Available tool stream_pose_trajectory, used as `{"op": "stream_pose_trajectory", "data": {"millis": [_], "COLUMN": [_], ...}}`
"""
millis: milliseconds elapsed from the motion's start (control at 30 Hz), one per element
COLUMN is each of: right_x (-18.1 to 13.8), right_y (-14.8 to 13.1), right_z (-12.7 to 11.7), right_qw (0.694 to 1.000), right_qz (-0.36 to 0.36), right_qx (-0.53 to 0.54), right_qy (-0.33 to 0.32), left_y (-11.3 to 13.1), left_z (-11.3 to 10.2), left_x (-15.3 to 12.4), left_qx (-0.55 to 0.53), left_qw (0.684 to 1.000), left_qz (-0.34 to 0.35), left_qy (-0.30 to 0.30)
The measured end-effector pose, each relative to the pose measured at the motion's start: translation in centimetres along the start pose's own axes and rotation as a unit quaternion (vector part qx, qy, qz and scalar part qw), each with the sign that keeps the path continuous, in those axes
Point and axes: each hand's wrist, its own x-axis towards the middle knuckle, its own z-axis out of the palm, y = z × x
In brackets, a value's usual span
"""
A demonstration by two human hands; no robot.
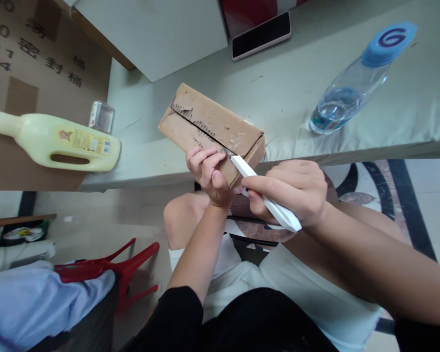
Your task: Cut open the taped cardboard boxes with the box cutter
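A small cardboard box (220, 120) is held at the near edge of the table (289, 93), partly overhanging it; whether any of its weight is borne there cannot be told. Along its upper face a dark slit (207, 131) is shown between the two flaps, and the cardboard beside it is scuffed and torn in places. The seam appears to be parted for much of its length, but neither flap is lifted and the contents are not exposed, so the opening is judged incomplete. A scrap of clear tape (236, 142) is seen near the right end, where the seam may be only partly freed. The box is gripped by the left hand (210, 176), its fingers curled over the near flap. The white cutter (283, 215) is clasped by the right hand (297, 188), its tip set at the seam. Farther out, a phone (262, 36) and a water bottle (341, 100) are placed on the table.
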Motion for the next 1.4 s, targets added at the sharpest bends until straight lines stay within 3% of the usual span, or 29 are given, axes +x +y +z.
{"op": "stream_pose_trajectory", "data": {"millis": [333, 567, 767, 1000, 1267, 1400], "right_x": [-0.2, 0.1, 0.1, 0.3, 0.8, 0.6], "right_y": [0.1, 0.0, -0.4, 0.1, -0.1, 0.2], "right_z": [-0.1, 0.1, -0.5, -0.1, -1.5, -1.5], "right_qw": [1.000, 1.000, 0.999, 0.996, 0.999, 0.997], "right_qz": [-0.015, 0.019, 0.009, 0.051, 0.044, 0.044], "right_qx": [0.016, -0.015, 0.017, -0.025, -0.014, 0.048], "right_qy": [0.021, -0.010, 0.025, -0.072, -0.007, 0.041], "left_y": [0.0, -0.1, 0.0, 0.0, -0.3, -0.6], "left_z": [0.1, 0.1, 0.1, 0.3, 0.2, 0.3], "left_x": [-0.2, -0.1, -0.1, 0.1, -0.4, -0.5], "left_qx": [0.019, -0.010, -0.013, -0.017, 0.009, 0.034], "left_qw": [1.000, 1.000, 1.000, 1.000, 1.000, 0.999], "left_qz": [-0.008, -0.009, -0.016, -0.014, -0.017, -0.024], "left_qy": [0.007, 0.004, 0.006, 0.006, 0.006, 0.006]}}
